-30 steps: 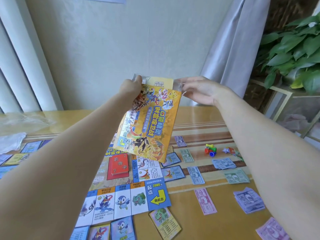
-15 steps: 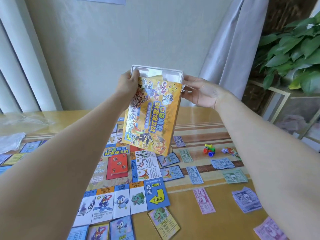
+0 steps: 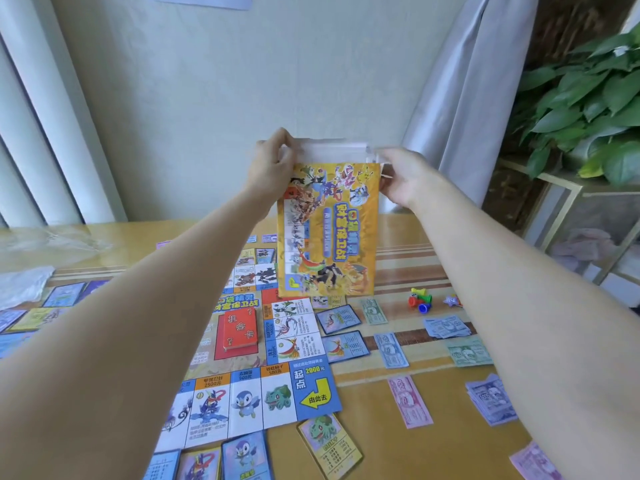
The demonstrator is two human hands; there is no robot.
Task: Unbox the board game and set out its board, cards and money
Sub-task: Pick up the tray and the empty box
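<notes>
I hold the yellow box (image 3: 327, 230) upright above the table (image 3: 374, 441), my left hand (image 3: 272, 164) and right hand (image 3: 403, 174) each gripping a top corner (a white tray edge (image 3: 332, 150) shows there). Below lie the board (image 3: 263, 368), cards (image 3: 341, 332) and money (image 3: 410, 400)

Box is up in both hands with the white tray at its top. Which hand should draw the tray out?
Right, probably. The right hand holds the white tray at its end corner, while the left hand grips the yellow box by its upper edge and can steady it.
</notes>
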